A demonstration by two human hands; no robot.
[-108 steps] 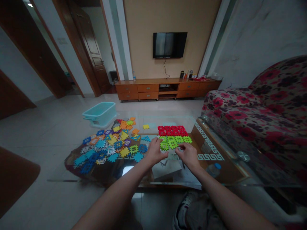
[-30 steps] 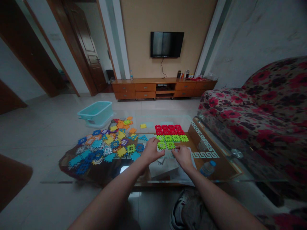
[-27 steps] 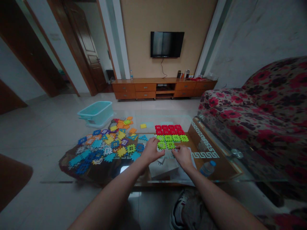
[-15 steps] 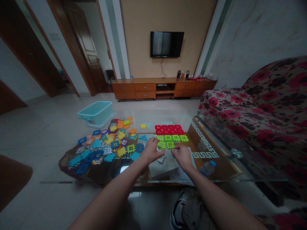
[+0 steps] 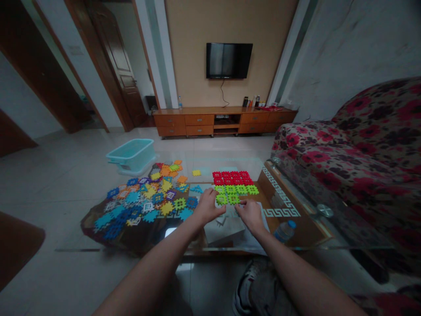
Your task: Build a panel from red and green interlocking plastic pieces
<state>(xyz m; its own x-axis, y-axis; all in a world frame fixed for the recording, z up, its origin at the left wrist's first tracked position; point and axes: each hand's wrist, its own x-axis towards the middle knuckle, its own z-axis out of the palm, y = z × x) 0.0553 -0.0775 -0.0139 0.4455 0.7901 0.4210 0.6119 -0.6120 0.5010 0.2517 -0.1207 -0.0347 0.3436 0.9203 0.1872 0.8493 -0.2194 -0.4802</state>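
On the glass table (image 5: pixel 305 243) lies a joined mat of interlocking tiles: a red block (image 5: pixel 233 177) at the back and green tiles (image 5: pixel 237 190) in front of it. My left hand (image 5: pixel 206 207) is curled with its fingertips pinching the left tile of the near green row (image 5: pixel 221 199). My right hand (image 5: pixel 250 214) is curled too, its fingertips pressed on the near edge of the neighbouring green tile (image 5: pixel 234 199). To the left spreads a pile of loose tiles (image 5: pixel 144 197) in blue, yellow, orange and white.
A single yellow tile (image 5: pixel 196 173) lies behind the pile. Papers (image 5: pixel 226 230) and a plastic bottle (image 5: pixel 284 231) sit under the glass. A floral sofa (image 5: pixel 355 149) stands on the right, a light blue tub (image 5: pixel 131 154) on the floor, and a TV cabinet (image 5: pixel 223 120) at the far wall.
Both hands stay at the near green row and have hardly moved over the last second. The view sits a little further right than 3.6 s ago.
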